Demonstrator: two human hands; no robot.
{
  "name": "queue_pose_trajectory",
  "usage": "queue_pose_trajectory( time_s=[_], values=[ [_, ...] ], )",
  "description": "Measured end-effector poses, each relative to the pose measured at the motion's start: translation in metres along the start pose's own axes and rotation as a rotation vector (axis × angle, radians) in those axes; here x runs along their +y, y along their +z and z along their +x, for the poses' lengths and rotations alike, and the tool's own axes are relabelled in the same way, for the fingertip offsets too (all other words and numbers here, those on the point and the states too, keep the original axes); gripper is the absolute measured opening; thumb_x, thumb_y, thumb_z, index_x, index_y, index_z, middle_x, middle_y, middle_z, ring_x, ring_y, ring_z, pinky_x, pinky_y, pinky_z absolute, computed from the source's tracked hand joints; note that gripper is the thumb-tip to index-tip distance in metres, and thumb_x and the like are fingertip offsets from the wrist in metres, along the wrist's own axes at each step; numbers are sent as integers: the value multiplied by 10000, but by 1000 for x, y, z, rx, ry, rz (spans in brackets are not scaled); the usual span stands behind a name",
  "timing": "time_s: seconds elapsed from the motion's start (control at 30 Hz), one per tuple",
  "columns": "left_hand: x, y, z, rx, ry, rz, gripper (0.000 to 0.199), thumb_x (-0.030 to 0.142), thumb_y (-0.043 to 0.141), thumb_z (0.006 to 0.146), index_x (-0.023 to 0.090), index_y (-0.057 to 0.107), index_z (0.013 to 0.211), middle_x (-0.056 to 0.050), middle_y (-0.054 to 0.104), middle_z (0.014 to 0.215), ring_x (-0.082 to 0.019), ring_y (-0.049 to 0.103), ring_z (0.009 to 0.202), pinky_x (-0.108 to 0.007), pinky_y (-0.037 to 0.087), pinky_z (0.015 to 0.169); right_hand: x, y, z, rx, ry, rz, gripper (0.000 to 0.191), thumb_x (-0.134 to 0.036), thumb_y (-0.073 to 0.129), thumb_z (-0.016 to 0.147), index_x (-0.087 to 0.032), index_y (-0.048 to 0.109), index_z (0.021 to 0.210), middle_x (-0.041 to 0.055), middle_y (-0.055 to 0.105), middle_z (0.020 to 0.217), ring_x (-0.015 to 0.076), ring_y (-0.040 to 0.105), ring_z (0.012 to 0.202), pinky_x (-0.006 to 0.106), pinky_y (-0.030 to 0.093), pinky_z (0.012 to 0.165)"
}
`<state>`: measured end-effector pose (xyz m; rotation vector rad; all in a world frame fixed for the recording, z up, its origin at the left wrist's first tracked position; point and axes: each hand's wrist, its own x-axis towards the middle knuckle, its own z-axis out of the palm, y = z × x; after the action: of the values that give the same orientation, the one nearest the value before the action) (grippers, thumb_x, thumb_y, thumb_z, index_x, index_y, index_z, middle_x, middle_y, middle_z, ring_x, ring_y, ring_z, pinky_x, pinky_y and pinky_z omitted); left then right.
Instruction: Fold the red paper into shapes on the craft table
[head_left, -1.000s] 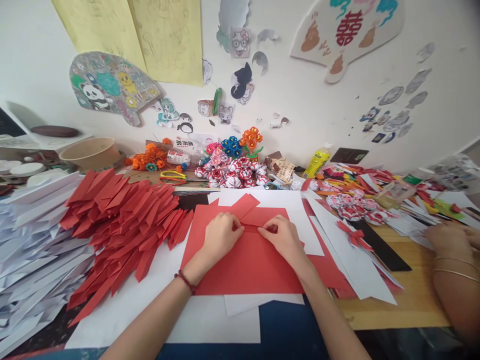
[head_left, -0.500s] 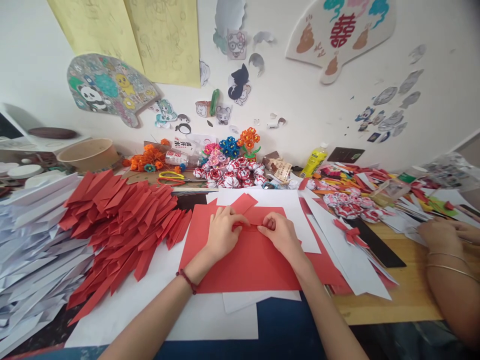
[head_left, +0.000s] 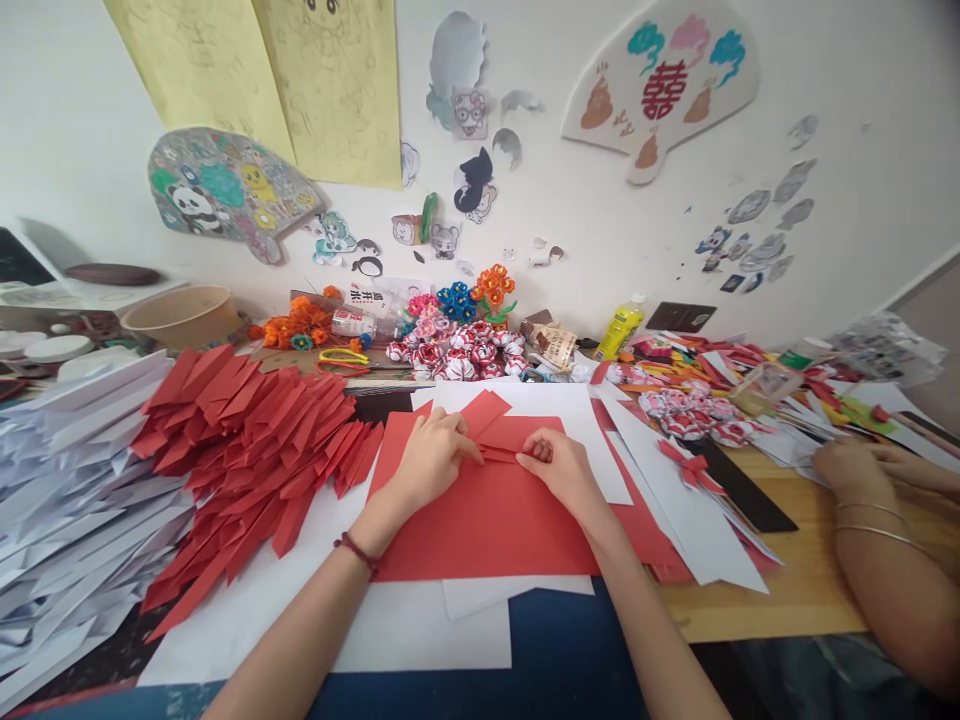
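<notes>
A narrow folded red paper strip (head_left: 501, 456) lies between my hands, above a large red paper sheet (head_left: 480, 530). My right hand (head_left: 564, 468) pinches the strip's right end between thumb and index finger, the other fingers curled. At its left end is my left hand (head_left: 429, 460), fingers bent and closed on the strip, with the thumb partly hidden. Another red paper piece (head_left: 486, 412) lies at an angle just behind the strip. White sheets (head_left: 420, 630) lie under and around the red sheet.
Heaps of folded red strips (head_left: 255, 450) and white strips (head_left: 67, 500) lie on the left. Red-and-white paper flowers (head_left: 465, 350), scissors (head_left: 343, 358) and a yellow bottle (head_left: 621, 326) stand along the wall. Another person's arm (head_left: 874, 520) rests at the right.
My left hand has drawn slightly left, its fingertips lowering at the strip's left end. My right hand keeps its pinch. The camera view has shifted a little.
</notes>
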<state>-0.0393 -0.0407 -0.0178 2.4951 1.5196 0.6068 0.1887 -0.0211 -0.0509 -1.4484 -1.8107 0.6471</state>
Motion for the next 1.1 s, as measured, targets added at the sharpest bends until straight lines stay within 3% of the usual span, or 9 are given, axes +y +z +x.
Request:
queue_pose_trajectory(
  time_s=[0.1, 0.2, 0.47, 0.63, 0.73, 0.93, 1.1],
  values=[
    [5, 0, 0, 12, 74, 29, 487, 42, 441, 824, 366, 742, 1028, -58, 586, 957, -202, 465, 906, -355, 358, 809, -2, 0, -1, 2, -9, 15, 183, -356, 686, 700, -200, 592, 726, 3, 572, 653, 157, 516, 601, 292, 433, 567],
    [7, 1, -1, -10, 107, 81, 422, 90, 462, 846, 349, 748, 1017, -67, 585, 938, -214, 471, 924, -368, 341, 809, -1, -1, -1, 16, -22, 19, 201, -379, 688, 704, -199, 600, 722, 8, 577, 659, 161, 523, 607, 297, 438, 573],
    [5, 3, -3, -21, 1, 47, 377, 120, 457, 857, 334, 764, 906, -50, 625, 853, -219, 504, 893, -347, 309, 757, 0, -2, -2, 17, -17, 13, 176, -352, 684, 708, -204, 624, 783, -6, 561, 667, 160, 527, 622, 289, 431, 578],
    [8, 2, -3, -19, 7, 65, 367, 94, 465, 824, 300, 768, 857, -53, 644, 824, -224, 506, 872, -353, 315, 760, 0, -2, -1, 11, -34, 9, 179, -359, 673, 720, -204, 643, 805, 0, 571, 666, 163, 523, 613, 293, 432, 577],
    [11, 2, -2, 21, 29, 90, 358, 75, 462, 816, 270, 759, 861, -59, 643, 862, -220, 508, 893, -364, 315, 767, 1, -2, -1, 8, -58, -7, 185, -361, 664, 735, -206, 658, 834, 6, 572, 668, 168, 521, 615, 298, 432, 579],
    [15, 8, -2, 103, 95, 148, 312, 202, 438, 924, 259, 674, 1119, -76, 613, 1053, -230, 492, 1005, -376, 330, 830, -4, -2, -2, 3, -36, -15, 155, -332, 676, 722, -209, 660, 814, -5, 568, 666, 162, 517, 609, 301, 433, 590],
    [15, 9, -2, 78, 162, 198, 290, 281, 431, 959, 250, 712, 1028, -76, 613, 1025, -234, 482, 1002, -391, 315, 867, -7, -3, -3, -5, -19, -12, 175, -346, 692, 719, -203, 666, 817, -9, 559, 659, 156, 508, 600, 296, 426, 582]
  ],
)
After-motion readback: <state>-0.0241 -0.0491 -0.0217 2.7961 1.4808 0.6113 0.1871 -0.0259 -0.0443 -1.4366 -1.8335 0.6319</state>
